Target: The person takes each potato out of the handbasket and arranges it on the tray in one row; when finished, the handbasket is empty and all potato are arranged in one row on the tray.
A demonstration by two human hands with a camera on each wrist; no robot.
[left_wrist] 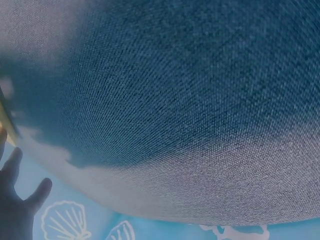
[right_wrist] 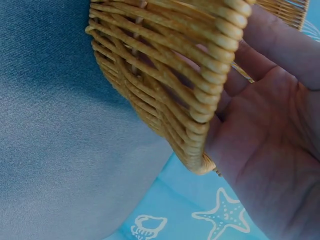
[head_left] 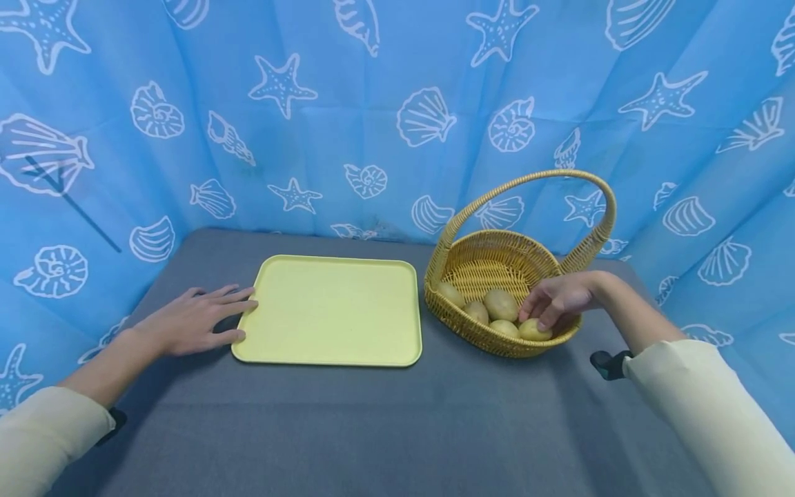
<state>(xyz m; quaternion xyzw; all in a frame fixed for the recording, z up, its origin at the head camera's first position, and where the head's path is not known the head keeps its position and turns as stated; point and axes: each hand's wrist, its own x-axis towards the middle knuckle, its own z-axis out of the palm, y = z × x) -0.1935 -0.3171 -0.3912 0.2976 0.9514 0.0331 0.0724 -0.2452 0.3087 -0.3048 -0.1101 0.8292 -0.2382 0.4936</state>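
My right hand (head_left: 562, 297) reaches over the rim into a woven basket (head_left: 491, 338) with a tall arched handle. Its thumb and fingers are curled at a potato (head_left: 533, 331) near the basket's front right side. Several other potatoes (head_left: 500, 304) lie beside that one. In the right wrist view the basket's wall (right_wrist: 160, 75) hides the fingertips and the potato. My left hand (head_left: 195, 321) is spread, fingertips at the left edge of a pale yellow tray (head_left: 335, 310) with nothing on it. Only part of the left hand (left_wrist: 17, 200) shows in the left wrist view.
A grey cloth-covered table (head_left: 373, 428) carries the tray and basket, which stand side by side with a narrow gap. Behind and along the sides hangs a blue curtain (head_left: 323, 152) printed with white shells and starfish. The basket's handle (head_left: 528, 183) arches high over its opening.
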